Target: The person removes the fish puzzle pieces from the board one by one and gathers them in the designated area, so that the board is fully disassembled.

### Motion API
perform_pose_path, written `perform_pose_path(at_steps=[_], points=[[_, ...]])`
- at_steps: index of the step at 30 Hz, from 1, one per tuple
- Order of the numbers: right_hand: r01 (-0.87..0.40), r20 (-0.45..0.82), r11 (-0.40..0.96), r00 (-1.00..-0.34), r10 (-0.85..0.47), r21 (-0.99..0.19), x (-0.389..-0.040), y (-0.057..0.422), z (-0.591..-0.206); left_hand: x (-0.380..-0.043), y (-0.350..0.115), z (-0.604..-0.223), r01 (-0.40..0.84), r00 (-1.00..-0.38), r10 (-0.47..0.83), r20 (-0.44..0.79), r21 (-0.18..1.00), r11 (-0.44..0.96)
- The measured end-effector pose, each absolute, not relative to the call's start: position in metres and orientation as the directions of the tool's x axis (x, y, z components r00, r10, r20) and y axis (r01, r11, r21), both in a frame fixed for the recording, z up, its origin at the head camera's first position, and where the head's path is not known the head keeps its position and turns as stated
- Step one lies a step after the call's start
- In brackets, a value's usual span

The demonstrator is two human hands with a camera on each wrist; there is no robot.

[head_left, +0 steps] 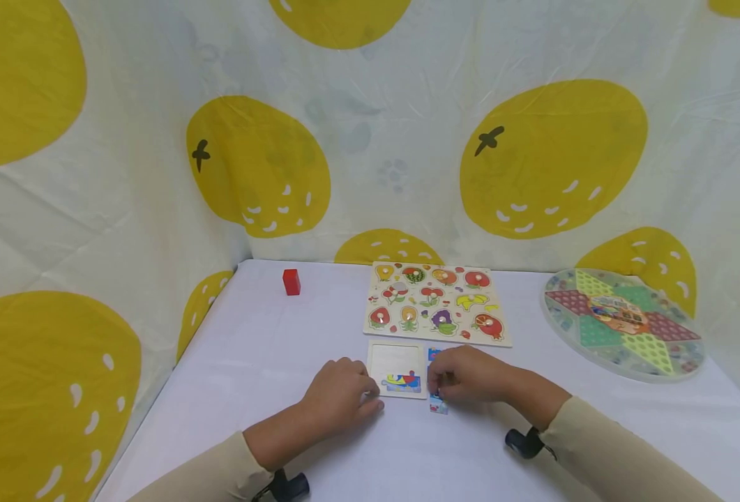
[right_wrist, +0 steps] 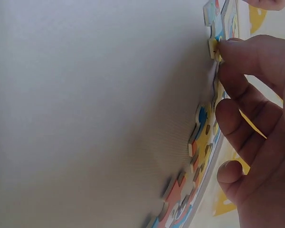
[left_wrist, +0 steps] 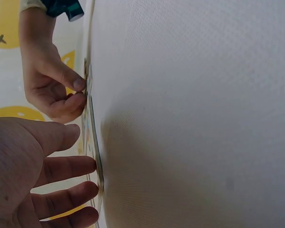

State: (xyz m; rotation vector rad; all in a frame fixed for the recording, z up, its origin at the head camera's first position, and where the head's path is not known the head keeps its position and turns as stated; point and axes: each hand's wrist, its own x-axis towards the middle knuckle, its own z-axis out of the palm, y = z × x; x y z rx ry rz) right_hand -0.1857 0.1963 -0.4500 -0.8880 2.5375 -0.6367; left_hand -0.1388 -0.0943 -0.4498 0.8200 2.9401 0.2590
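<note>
A small square puzzle tray [head_left: 396, 358] lies on the white table with a few joined, colourful jigsaw pieces [head_left: 404, 381] along its lower part. My left hand [head_left: 342, 396] is at the tray's left edge, its fingers loosely spread and fingertips right at the rim in the left wrist view. Just right of the tray, my right hand [head_left: 470, 373] pinches a yellow puzzle piece [right_wrist: 213, 48] between thumb and forefinger, low over the table. A pale blue piece [head_left: 438, 404] shows below that hand, and another blue piece [head_left: 434, 354] shows above it, partly hidden.
Behind the tray lies a wooden fruit peg board [head_left: 429, 336]. A round board with a coloured star [head_left: 621, 321] is at the right, and a red block [head_left: 291, 282] stands at the back left. More loose puzzle pieces [right_wrist: 178, 190] lie beside my right hand. A fruit-print curtain [head_left: 401, 160] hangs behind.
</note>
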Motion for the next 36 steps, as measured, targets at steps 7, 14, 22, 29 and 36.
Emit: perform_pose_path(at_steps=[7, 14, 22, 29, 36], points=[[-0.489, -0.158, 0.697, -0.748, -0.644, -0.525, -0.186, 0.194, -0.449, -0.138, -0.094, -0.449, 0.505, -0.855, 0.518, -0.03, 0.184, 0.843], [-0.527, -0.124, 0.681, -0.738, -0.663, -0.509, -0.19, 0.18, -0.446, -0.138, -0.094, -0.45, 0.521, -0.845, 0.534, -0.022, 0.191, 0.832], [-0.592, -0.109, 0.656, -0.698, -0.708, -0.468, -0.196, 0.155, -0.45, -0.137, -0.093, -0.449, 0.528, -0.841, 0.541, -0.03, 0.181, 0.83], [-0.629, -0.145, 0.66, -0.669, -0.729, -0.412, -0.201, 0.143, -0.451, -0.137, -0.094, -0.45, 0.535, -0.837, 0.547, -0.02, 0.178, 0.826], [-0.629, -0.164, 0.665, -0.665, -0.729, -0.403, -0.201, 0.139, -0.449, -0.138, -0.094, -0.453, 0.537, -0.835, 0.55, -0.011, 0.194, 0.821]])
